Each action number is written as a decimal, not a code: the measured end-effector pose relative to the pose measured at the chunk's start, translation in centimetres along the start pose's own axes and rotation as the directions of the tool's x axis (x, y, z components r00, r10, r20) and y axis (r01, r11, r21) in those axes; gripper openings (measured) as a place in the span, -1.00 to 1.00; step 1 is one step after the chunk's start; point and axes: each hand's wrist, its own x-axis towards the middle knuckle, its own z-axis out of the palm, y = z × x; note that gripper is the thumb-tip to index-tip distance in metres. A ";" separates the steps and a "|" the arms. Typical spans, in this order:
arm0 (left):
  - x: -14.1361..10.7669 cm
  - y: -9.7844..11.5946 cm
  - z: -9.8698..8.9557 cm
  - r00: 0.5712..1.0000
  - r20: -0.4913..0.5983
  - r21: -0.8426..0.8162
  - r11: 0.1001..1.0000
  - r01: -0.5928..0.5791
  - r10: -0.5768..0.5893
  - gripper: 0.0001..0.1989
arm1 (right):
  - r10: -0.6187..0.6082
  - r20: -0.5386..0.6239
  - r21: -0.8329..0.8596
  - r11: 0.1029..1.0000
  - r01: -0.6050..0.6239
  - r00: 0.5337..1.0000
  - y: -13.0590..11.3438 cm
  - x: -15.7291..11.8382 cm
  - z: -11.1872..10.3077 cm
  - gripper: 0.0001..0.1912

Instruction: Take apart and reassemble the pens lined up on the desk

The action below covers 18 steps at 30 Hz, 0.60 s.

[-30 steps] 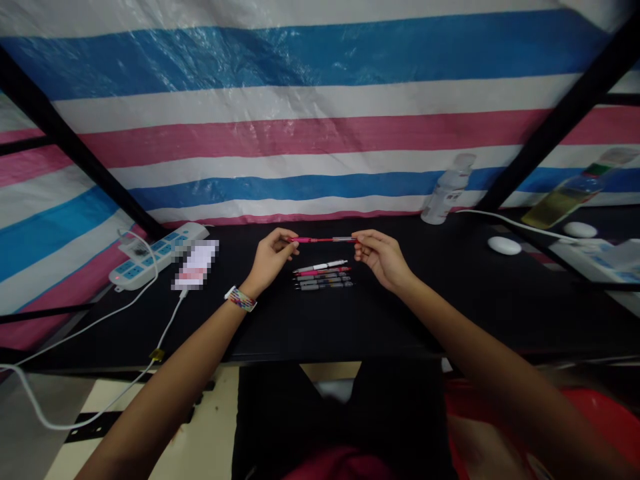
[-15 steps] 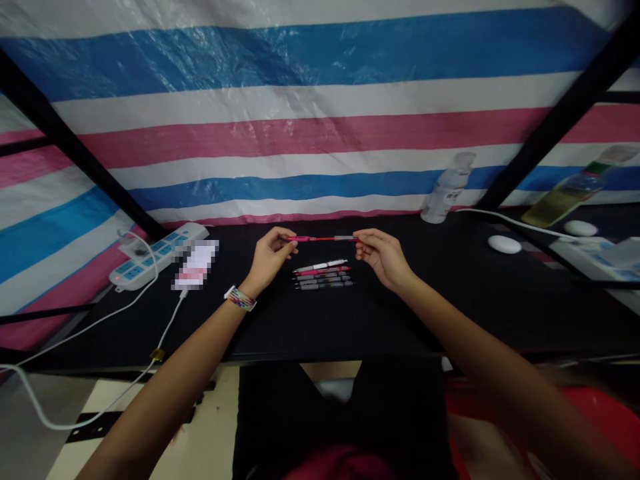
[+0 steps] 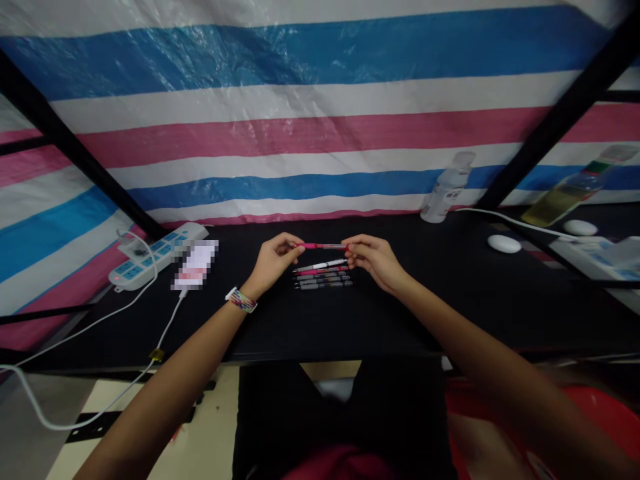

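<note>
Held level above the black table (image 3: 320,327) is a red pen (image 3: 325,246), pinched at both ends. My left hand (image 3: 275,261) grips its pink end, and my right hand (image 3: 375,260) grips the end with the clear barrel. Just below the held pen, several pens lie side by side: a white pen (image 3: 320,266) on top, a pink-red pen (image 3: 323,271) beneath it, then dark grey pens (image 3: 325,284). The fingertips of my right hand are close to the white pen's right end.
On the left are a power strip (image 3: 160,257), a blurred phone (image 3: 196,265) and white cables. At the right stand a clear bottle (image 3: 447,188) and a bottle of yellowish liquid (image 3: 570,190), near a white oval object (image 3: 504,244). Striped sheeting (image 3: 310,133) hangs behind.
My hands have moved closer together and slightly down. The red pen's two parts, with a thin red length showing between them before, now meet in a shorter pen.
</note>
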 end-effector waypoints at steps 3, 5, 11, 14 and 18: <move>-0.5 0.1 0.2 0.994 0.105 0.042 0.998 0.040 -0.044 -0.72 | 0.032 0.067 0.001 0.999 -0.032 0.997 0.3 -0.4 0.5 -0.74; -0.7 0.2 0.3 0.991 0.128 0.089 0.996 0.024 -0.035 -0.67 | 0.022 0.055 0.024 0.999 -0.024 0.998 0.4 -0.4 0.6 -0.74; -1.0 0.6 0.2 0.990 0.142 0.232 0.972 -0.033 -0.001 -0.42 | 0.038 0.082 0.061 0.997 -0.043 0.996 0.3 -0.3 0.6 -0.75; -1.1 1.0 0.2 0.991 0.134 0.286 0.958 -0.023 -0.016 -0.33 | 0.033 0.090 0.052 0.998 -0.038 0.995 0.2 -0.4 0.7 -0.74; -0.9 0.9 0.4 0.990 0.142 0.194 0.981 -0.023 -0.005 -0.56 | 0.027 0.070 0.054 0.998 -0.031 0.997 0.3 -0.3 0.6 -0.75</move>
